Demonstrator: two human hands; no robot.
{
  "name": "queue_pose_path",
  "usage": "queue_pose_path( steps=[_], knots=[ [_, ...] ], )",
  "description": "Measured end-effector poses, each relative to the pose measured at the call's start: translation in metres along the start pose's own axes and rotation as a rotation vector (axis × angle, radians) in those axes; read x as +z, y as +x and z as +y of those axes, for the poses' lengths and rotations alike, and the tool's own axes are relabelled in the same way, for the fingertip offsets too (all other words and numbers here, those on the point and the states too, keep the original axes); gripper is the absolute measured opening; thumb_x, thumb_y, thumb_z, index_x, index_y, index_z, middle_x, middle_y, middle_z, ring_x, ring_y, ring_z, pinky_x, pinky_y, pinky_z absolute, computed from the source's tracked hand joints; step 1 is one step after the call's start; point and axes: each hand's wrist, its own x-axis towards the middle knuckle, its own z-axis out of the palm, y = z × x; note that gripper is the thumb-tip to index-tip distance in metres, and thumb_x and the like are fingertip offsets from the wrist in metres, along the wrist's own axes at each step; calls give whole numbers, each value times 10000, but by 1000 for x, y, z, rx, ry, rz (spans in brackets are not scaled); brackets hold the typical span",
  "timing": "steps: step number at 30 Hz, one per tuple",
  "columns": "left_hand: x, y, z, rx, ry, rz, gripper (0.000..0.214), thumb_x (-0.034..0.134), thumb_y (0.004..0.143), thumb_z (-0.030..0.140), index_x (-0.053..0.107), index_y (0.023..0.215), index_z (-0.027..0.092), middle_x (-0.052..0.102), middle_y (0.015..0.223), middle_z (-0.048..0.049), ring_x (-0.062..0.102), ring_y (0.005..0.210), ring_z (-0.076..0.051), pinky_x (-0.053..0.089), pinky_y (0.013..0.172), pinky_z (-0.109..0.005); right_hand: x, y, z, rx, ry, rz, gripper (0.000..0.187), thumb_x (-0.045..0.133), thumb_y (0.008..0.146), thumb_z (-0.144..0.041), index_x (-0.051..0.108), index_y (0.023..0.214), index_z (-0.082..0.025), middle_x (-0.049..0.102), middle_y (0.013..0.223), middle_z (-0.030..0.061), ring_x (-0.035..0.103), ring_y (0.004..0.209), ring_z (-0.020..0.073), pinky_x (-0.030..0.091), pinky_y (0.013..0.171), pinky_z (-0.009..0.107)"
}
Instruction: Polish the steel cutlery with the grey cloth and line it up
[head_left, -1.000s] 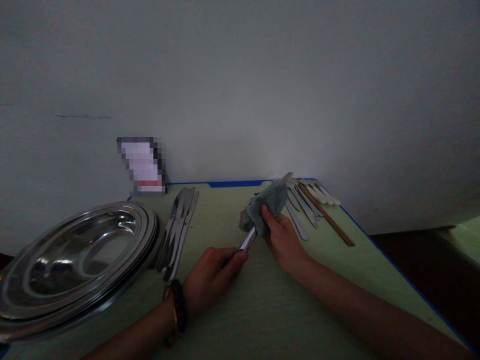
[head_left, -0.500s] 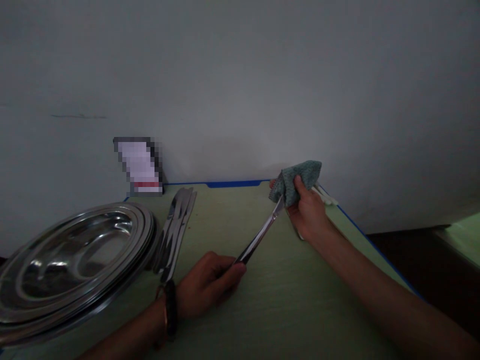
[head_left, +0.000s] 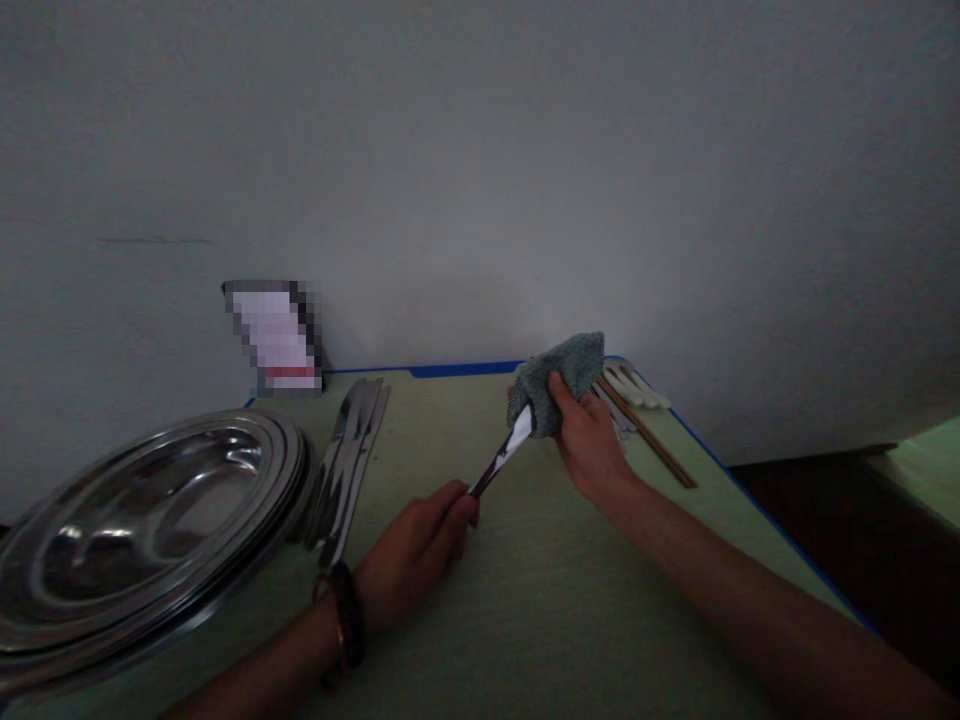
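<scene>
My left hand (head_left: 416, 545) is closed round the handle of a metal table knife (head_left: 504, 452), which slants up and to the right over the pale green table (head_left: 525, 600). My right hand (head_left: 589, 440) grips a grey-blue cloth (head_left: 559, 375) folded round the knife's blade, so the tip is hidden. A dark bracelet sits on my left wrist.
A stack of steel plates (head_left: 142, 520) lies at the left. A row of knives (head_left: 349, 455) rests beside it. More cutlery and a wooden-handled piece (head_left: 641, 420) lie at the back right. A blurred card (head_left: 274, 335) leans on the white wall. The table's blue edge runs along the right.
My right hand with the cloth slid out to the knife's tip, then came back down the blade toward me. My left hand kept its hold on the handle.
</scene>
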Motion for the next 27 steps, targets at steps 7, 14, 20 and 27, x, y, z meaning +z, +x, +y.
queue_pose_path(
  steps=[7, 14, 20, 27],
  knots=[
    [1, -2, 3, -7, -35, 37, 312, 301, 885, 424, 468, 744, 201, 388, 528, 63, 367, 484, -115, 298, 459, -212, -11, 17, -10, 0, 68, 87, 218, 602, 728, -377, 640, 794, -172, 695, 715, 18, 655, 706, 161, 521, 655, 297],
    [2, -4, 4, -3, -157, 172, 310, 369, 858, 443, 456, 688, 199, 366, 519, 65, 352, 478, -107, 289, 442, -200, -26, 28, -21, 83, 18, 154, 184, 572, 748, -347, 606, 840, -191, 692, 781, 10, 650, 718, 142, 526, 668, 297],
    [1, -4, 5, 12, -266, 216, 314, 363, 859, 457, 443, 700, 199, 386, 518, 63, 364, 450, -100, 304, 420, -200, -5, -14, -10, 286, -578, -762, 319, 539, 781, -400, 617, 951, -141, 665, 983, 94, 613, 892, 190, 468, 826, 347],
    [0, -4, 1, 66, -129, 145, 330, 326, 885, 446, 472, 726, 196, 455, 494, 53, 431, 439, -113, 356, 441, -208, 10, -27, -33, -35, -577, -627, 271, 419, 859, -369, 556, 966, -160, 624, 811, 47, 570, 649, 118, 458, 600, 267]
  ],
)
